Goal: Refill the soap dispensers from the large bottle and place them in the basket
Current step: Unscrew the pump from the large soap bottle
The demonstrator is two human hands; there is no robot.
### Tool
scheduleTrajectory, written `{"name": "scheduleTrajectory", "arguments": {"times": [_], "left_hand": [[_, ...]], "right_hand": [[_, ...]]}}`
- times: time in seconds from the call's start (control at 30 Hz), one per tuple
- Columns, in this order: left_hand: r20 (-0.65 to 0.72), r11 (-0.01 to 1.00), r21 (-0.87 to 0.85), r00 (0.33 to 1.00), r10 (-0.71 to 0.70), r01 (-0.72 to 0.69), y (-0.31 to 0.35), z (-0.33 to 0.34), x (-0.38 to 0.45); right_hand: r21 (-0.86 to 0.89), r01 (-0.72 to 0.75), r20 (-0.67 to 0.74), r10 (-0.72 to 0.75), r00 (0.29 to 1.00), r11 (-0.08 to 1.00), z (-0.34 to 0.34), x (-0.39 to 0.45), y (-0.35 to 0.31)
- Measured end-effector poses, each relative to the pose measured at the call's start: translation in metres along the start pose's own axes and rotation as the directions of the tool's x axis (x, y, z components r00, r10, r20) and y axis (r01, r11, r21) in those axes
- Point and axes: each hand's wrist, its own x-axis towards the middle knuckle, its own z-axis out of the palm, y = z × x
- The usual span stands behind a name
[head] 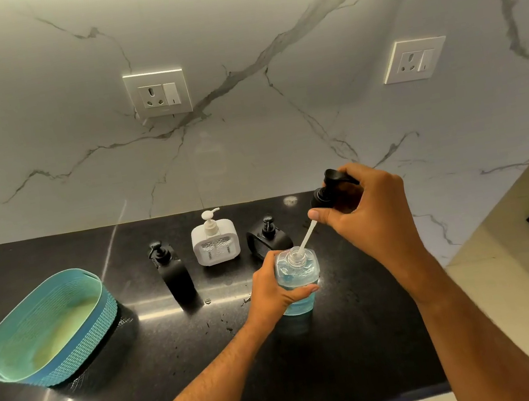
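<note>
From the head camera, a clear bottle [298, 278] of blue liquid stands on the black counter [165, 372], its neck open at the top; everything else is placed from this bottle. The left hand [275, 290] wraps its near-left side, fingers curled round the body and thumb across the front, steadying it upright. Above and to the right of the bottle, the right hand [365, 208] pinches a black pump head [332, 189] between thumb and fingers — the pump's pale tube [307, 238] slants down and its tip sits at the bottle's mouth; whether the tip is inside the neck I cannot tell.

Just behind the bottle stands a black dispenser [267, 236], partly hidden by it; behind and to the left, a white dispenser [214, 239] with a white pump; farther left, a taller black dispenser [172, 272]. All three stand upright with pumps on. Well to the left of the bottle sits a teal woven basket [73, 355] with nothing visible inside; a few droplets [225, 314] dot the counter near the left of the bottle.
</note>
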Motion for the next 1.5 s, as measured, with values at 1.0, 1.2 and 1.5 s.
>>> {"name": "scheduleTrajectory", "arguments": {"times": [1.0,1.2,1.5], "left_hand": [[-0.039,0.999,-0.042,0.999,-0.012,0.010,0.002,0.002,0.003],[-0.026,0.999,-0.048,1.000,0.006,-0.007,0.004,0.006,0.007],[-0.031,0.998,-0.046,0.998,0.049,-0.050,0.011,0.018,0.024]], "right_hand": [[0.044,-0.042,-0.088,0.046,0.995,0.998,-0.034,-0.005,-0.006],[0.064,-0.051,-0.094,0.057,0.994,0.997,-0.042,-0.008,-0.005],[0.042,-0.055,-0.119,0.060,0.991,0.998,-0.070,-0.007,0.001]]}}
